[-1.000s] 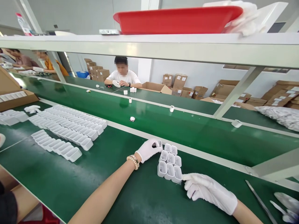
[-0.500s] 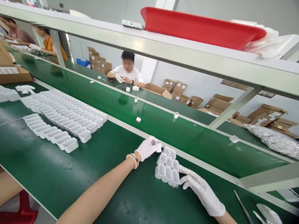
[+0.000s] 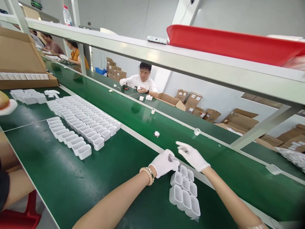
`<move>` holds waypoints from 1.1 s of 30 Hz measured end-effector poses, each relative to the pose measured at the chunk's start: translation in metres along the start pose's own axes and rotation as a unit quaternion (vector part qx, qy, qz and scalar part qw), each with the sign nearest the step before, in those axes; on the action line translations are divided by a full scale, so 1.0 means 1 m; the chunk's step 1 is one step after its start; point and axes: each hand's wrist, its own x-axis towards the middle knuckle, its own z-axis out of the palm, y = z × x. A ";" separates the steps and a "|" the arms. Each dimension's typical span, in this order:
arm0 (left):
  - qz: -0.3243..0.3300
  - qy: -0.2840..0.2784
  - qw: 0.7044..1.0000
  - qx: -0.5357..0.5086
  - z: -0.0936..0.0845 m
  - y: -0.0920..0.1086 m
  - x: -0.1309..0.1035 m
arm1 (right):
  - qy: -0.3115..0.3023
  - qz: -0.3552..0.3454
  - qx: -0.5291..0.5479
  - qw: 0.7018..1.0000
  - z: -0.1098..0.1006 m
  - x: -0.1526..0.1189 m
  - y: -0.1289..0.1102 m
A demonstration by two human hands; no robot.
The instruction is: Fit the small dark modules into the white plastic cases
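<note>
My left hand [image 3: 164, 163], in a white glove with a beaded bracelet at the wrist, is closed on a small white plastic cup [image 3: 175, 160], mostly covered by its fingers. It is at the far end of a small block of white cups [image 3: 185, 183], by the metal edge strip. My gloved right hand [image 3: 192, 156] reaches over the green belt, fingers stretched out and holding nothing. Beyond its fingertips a small white part with dark bits [image 3: 156, 134] lies on the belt. Many more white cups [image 3: 95, 137] stand in rows to the left.
A shelf beam [image 3: 133, 51] crosses above the belt, carrying a red tray [image 3: 228, 43]. An open carton [image 3: 26, 83] with white pieces stands at far left. Across the belt a person in white [image 3: 145, 83] handles small parts. A seated neighbour's arm shows at lower left.
My right hand has gone from beside the small block of cups up and left over the belt. My left hand keeps its cup at the block's far end. The view has shifted left.
</note>
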 end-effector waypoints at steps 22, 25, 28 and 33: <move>0.118 0.086 0.989 0.023 -0.003 0.041 -0.012 | 0.032 -0.052 0.165 0.984 -0.006 0.000 -0.021; 0.182 0.057 0.977 0.094 -0.010 0.074 -0.025 | 0.076 -0.071 0.203 0.974 -0.030 -0.062 -0.039; 0.292 0.027 0.926 0.239 -0.017 0.110 -0.039 | 0.129 -0.103 0.223 0.961 -0.039 -0.120 -0.063; 0.391 0.005 0.846 0.362 -0.016 0.144 -0.066 | 0.206 -0.113 0.142 0.962 -0.032 -0.168 -0.093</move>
